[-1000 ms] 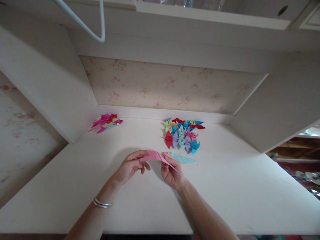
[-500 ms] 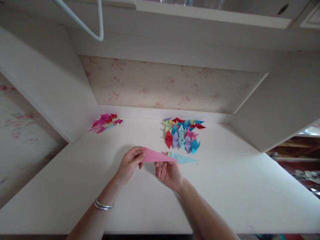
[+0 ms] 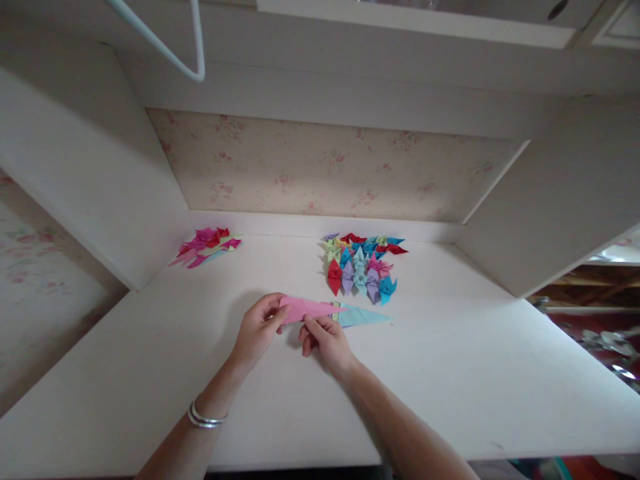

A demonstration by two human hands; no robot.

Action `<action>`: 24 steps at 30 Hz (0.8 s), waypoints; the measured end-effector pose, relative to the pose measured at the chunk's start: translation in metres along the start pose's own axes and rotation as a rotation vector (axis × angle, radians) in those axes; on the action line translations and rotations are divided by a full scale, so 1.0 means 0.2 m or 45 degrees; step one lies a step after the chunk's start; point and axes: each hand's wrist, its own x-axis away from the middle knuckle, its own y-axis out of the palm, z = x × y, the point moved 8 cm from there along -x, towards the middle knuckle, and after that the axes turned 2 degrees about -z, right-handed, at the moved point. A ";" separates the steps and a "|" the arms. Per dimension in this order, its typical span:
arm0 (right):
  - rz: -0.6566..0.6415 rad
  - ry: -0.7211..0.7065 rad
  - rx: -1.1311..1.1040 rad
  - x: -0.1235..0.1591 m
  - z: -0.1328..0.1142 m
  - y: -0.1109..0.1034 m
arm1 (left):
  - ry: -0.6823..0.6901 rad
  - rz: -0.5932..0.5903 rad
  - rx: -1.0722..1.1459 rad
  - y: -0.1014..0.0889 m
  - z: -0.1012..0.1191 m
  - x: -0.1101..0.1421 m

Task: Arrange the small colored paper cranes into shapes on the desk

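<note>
A folded pink origami paper (image 3: 305, 308), long and tapering to a point on the right, is held up over the white tabletop. My left hand (image 3: 261, 320) pinches its wide left end between thumb and fingers. Along its lower edge, near the middle, my right hand (image 3: 325, 339) grips it with the thumb on top. Just behind and right of the pink point lies a pale blue folded paper (image 3: 365, 316), pointed to the right. Small yellowish and pink paper ends show at its left, partly hidden by the pink paper.
Rows of folded paper cranes (image 3: 360, 270) in several colours stand beyond my hands. A pile of pink, red and green folded papers (image 3: 207, 247) lies at the back left. Side panels and a floral wall (image 3: 300, 167) enclose the white tabletop (image 3: 450, 373). A white bent rod (image 3: 165, 50) hangs above.
My right hand has moved left along the pink paper, from near its tip to the middle, and its thumb now lies on top. The paper looks narrower. The view has shifted slightly.
</note>
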 end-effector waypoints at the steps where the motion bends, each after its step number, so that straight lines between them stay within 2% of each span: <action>1: 0.032 -0.007 0.025 0.00 -0.01 -0.01 | -0.002 0.002 -0.004 0.00 0.00 0.00; 6: 0.151 -0.039 0.090 0.00 -0.02 -0.06 | 0.003 0.025 -0.105 -0.03 0.00 -0.01; 10: 0.276 -0.059 0.111 0.01 -0.01 -0.10 | -0.034 -0.025 -0.139 -0.03 -0.02 -0.01; 15: 0.301 -0.064 0.170 0.01 -0.01 -0.12 | -0.199 -0.114 0.108 0.01 -0.09 -0.01; 18: 0.301 -0.062 0.165 0.01 -0.02 -0.12 | -0.262 -0.112 0.227 0.00 -0.11 -0.02; 20: 0.300 -0.064 0.172 0.01 -0.02 -0.12 | -0.233 -0.102 0.184 -0.01 -0.09 -0.02; 24: 0.262 -0.049 0.237 0.01 -0.01 -0.11 | -0.148 -0.173 -0.109 -0.01 -0.05 -0.02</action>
